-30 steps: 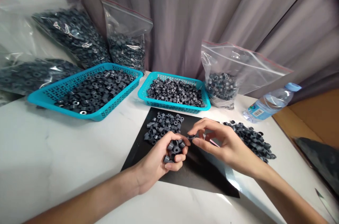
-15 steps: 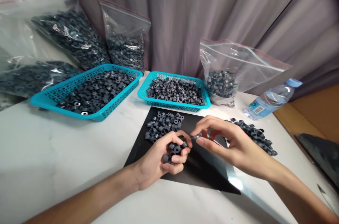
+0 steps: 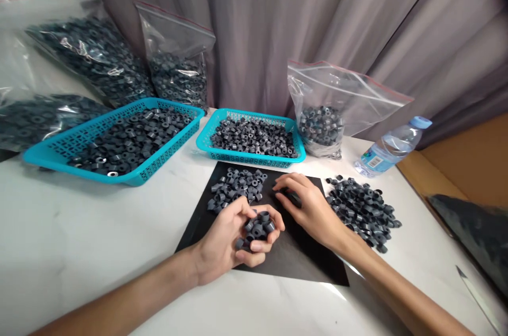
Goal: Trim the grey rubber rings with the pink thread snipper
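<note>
My left hand (image 3: 226,235) is cupped, palm up, around a handful of small dark grey plastic rings (image 3: 257,230). Its fingers curl about them above the black mat (image 3: 305,267). To the right, my right hand (image 3: 307,206) hovers low over the mat with its fingers bent and the thumb close to the index finger. Something dark shows between those fingers, but I cannot make it out. One pile of grey rings (image 3: 238,185) lies on the mat beyond my left hand. A larger pile of rings (image 3: 361,211) lies on the white table right of the mat.
Two blue baskets (image 3: 138,174) (image 3: 250,157) of rings stand behind the mat. Zip bags of rings (image 3: 178,76) (image 3: 321,127) lean by the curtain (image 3: 254,34). A water bottle (image 3: 392,148) tilts at right, near a cardboard box (image 3: 432,177). A thin pointed object (image 3: 476,296) lies front right.
My right hand has drawn away from the left hand's fingers and lowered toward the mat. My left hand still cups the rings. The whole view has shifted slightly.
</note>
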The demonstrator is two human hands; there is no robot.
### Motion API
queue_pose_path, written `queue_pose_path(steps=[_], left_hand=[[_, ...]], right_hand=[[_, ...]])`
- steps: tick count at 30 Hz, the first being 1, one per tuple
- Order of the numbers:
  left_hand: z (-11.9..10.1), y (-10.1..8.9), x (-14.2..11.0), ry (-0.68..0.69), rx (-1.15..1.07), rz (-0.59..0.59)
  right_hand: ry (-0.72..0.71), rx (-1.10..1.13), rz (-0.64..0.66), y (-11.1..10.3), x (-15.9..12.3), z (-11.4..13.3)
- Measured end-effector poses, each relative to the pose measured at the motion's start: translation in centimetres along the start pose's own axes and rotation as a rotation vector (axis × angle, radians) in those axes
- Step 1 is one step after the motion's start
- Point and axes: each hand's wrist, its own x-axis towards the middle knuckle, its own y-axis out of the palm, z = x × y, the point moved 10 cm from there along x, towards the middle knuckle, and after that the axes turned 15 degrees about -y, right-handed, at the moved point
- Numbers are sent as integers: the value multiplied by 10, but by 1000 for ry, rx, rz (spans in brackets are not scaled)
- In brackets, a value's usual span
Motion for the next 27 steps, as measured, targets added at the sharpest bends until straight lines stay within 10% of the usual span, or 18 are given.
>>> queue_pose_path(steps=[9,20,27], left_hand=[[-1,4,-5,36,-60,4],[-9,-10,-9,169,-53,-166],[-8,-13,-5,146,-91,-154]], right_hand=[[151,-207,36,-16,-11,-39],[-6,207,-37,-35,13,56],[-42,250,-22,-24,11,69]])
